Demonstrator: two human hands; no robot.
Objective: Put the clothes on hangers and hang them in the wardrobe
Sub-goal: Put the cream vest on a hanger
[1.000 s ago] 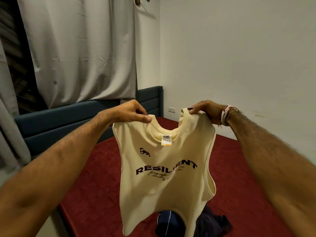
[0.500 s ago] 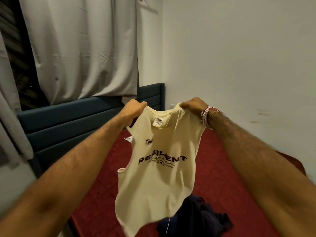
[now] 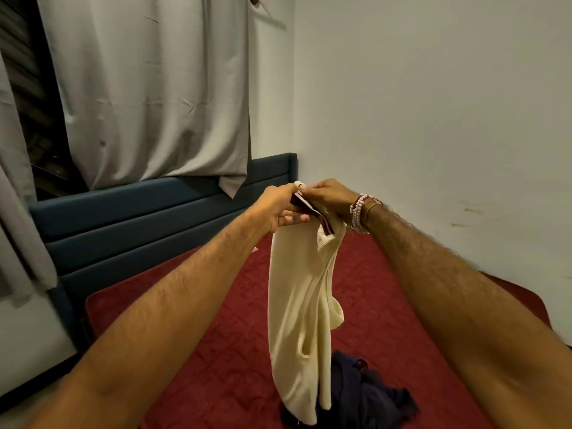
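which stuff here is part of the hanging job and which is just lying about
Job: cream top, held by left hand and right hand; dark clothes heap.
Lying about: grey curtain, blue headboard, red bedcover.

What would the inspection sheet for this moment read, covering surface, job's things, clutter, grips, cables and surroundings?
Surface: red quilted bed cover, lying flat.
Job's things: cream top hangs bunched from both hands above the bed; dark clothes pile lies on the cover by the top's hem; no hanger or wardrobe in view.
Clutter: small pale scrap on the cover near the headboard, too small to identify.
Grips: left hand and right hand meet at the top's upper edge, each gripping fabric; beaded bracelets on the right wrist.
Cables: nothing seen.
Surroundings: grey curtain, dark blue headboard, white wall with faint marks.
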